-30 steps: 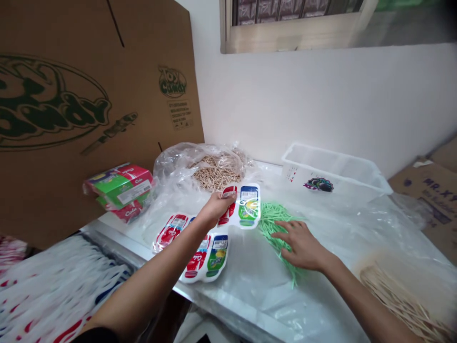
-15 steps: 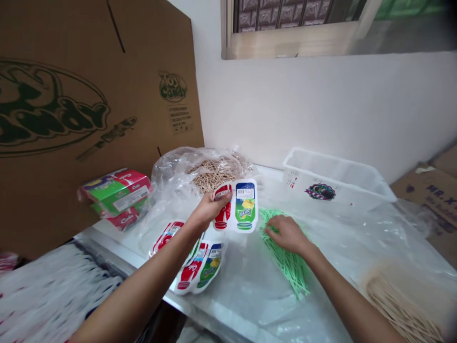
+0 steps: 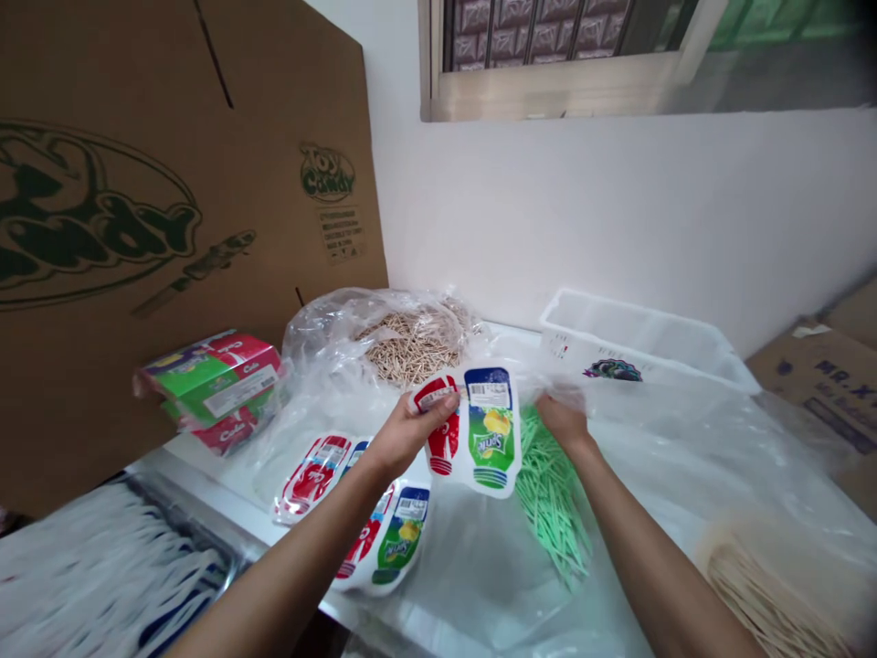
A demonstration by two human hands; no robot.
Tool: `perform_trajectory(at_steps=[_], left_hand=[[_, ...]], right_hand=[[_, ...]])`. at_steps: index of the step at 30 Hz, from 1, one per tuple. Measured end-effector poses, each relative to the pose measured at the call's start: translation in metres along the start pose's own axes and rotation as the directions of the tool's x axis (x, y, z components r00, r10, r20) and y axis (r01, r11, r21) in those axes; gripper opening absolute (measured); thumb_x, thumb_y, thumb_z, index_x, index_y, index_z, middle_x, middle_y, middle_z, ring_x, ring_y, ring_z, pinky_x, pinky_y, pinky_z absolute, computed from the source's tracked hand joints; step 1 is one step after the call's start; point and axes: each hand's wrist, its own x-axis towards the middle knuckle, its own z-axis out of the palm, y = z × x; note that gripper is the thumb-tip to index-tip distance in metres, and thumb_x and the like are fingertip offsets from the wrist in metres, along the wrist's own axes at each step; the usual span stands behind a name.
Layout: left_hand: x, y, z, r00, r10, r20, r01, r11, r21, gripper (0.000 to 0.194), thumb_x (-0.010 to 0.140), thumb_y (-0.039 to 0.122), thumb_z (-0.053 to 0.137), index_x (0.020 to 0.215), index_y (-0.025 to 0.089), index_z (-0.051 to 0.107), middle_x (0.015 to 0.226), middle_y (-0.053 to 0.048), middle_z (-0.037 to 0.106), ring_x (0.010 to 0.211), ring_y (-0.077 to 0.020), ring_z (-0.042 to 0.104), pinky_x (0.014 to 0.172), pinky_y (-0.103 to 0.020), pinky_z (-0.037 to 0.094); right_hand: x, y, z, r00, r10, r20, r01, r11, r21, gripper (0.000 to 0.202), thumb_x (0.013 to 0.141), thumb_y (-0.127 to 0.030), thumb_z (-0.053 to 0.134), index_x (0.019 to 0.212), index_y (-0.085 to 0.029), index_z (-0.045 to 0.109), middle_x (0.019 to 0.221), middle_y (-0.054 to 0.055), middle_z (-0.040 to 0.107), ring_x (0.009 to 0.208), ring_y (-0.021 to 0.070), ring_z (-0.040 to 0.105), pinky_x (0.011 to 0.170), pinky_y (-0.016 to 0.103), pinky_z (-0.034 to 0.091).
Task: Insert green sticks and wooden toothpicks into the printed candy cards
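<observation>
Wall: white (image 3: 548, 210), running behind the table, window (image 3: 562, 55) set above.
Carton: big brown Toy Candy one (image 3: 274, 183), towering at the table's left side.
Table: here it is, plastic-covered (image 3: 472, 557), pale sticks (image 3: 767, 594) at its right edge.
Tub: clear plastic (image 3: 644, 338), by the far edge.
Bag: clear (image 3: 319, 324), far left corner, full of brown sticks (image 3: 411, 352).
Green sticks: loose pile (image 3: 552, 503), mid-table.
Printed packets: lying by the near left edge (image 3: 401, 539).
Left hand: (image 3: 415, 429) grip closed, thumb on top, pinching a Cola-and-Sprite packet (image 3: 490, 434) above the table.
Right hand: (image 3: 563, 420) at the pile's far end, fingers hidden; can't tell its grip.
</observation>
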Motion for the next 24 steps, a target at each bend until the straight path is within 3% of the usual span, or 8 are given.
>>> perform_trajectory(at_steps=[6, 14, 18, 24], left_hand=[[0.006, -0.009, 0.006, 1.000, -0.025, 0.006, 0.025, 1.000, -0.016, 0.029, 0.075, 0.034, 0.067, 0.095, 0.013, 0.068, 0.076, -0.007, 0.071, 0.065, -0.0187, 0.066, 0.064, -0.028, 0.053], [0.011, -0.014, 0.018, 0.999, -0.036, 0.035, 0.037, 0.999, -0.038, 0.031, 0.074, 0.034, 0.068, 0.096, 0.012, 0.067, 0.073, -0.007, 0.071, 0.062, -0.0177, 0.065, 0.062, -0.029, 0.053], [0.015, -0.015, 0.019, 1.000, -0.026, 0.002, 0.026, 0.999, -0.034, 0.034, 0.072, 0.037, 0.069, 0.094, 0.011, 0.067, 0.071, -0.007, 0.071, 0.060, -0.0178, 0.065, 0.060, -0.028, 0.053], [0.015, -0.009, 0.019, 0.999, 0.028, -0.040, -0.033, 0.990, -0.134, 0.036, 0.073, 0.037, 0.069, 0.098, 0.013, 0.066, 0.081, -0.008, 0.072, 0.072, -0.0206, 0.067, 0.069, -0.032, 0.055]], right_hand=[[-0.022, 0.010, -0.032, 0.976, -0.087, -0.199, 0.099, 0.994, 0.053, 0.031, 0.084, -0.025, 0.040, 0.094, -0.022, 0.069, 0.099, 0.005, 0.070, 0.100, 0.0241, 0.058, 0.091, 0.037, 0.040], [-0.034, 0.012, -0.051, 0.916, -0.108, -0.387, 0.170, 0.977, 0.130, 0.033, 0.075, -0.021, 0.043, 0.097, -0.022, 0.068, 0.094, 0.006, 0.071, 0.101, 0.0243, 0.058, 0.095, 0.039, 0.040], [-0.036, 0.017, -0.051, 0.897, -0.089, -0.432, 0.188, 0.963, 0.193, 0.033, 0.074, -0.022, 0.042, 0.097, -0.022, 0.067, 0.093, 0.005, 0.070, 0.097, 0.0227, 0.060, 0.093, 0.038, 0.042], [-0.032, 0.020, -0.052, 0.897, -0.037, -0.440, 0.156, 0.959, 0.238, 0.032, 0.074, -0.022, 0.042, 0.096, -0.019, 0.065, 0.100, 0.007, 0.068, 0.099, 0.0234, 0.059, 0.095, 0.039, 0.041]])
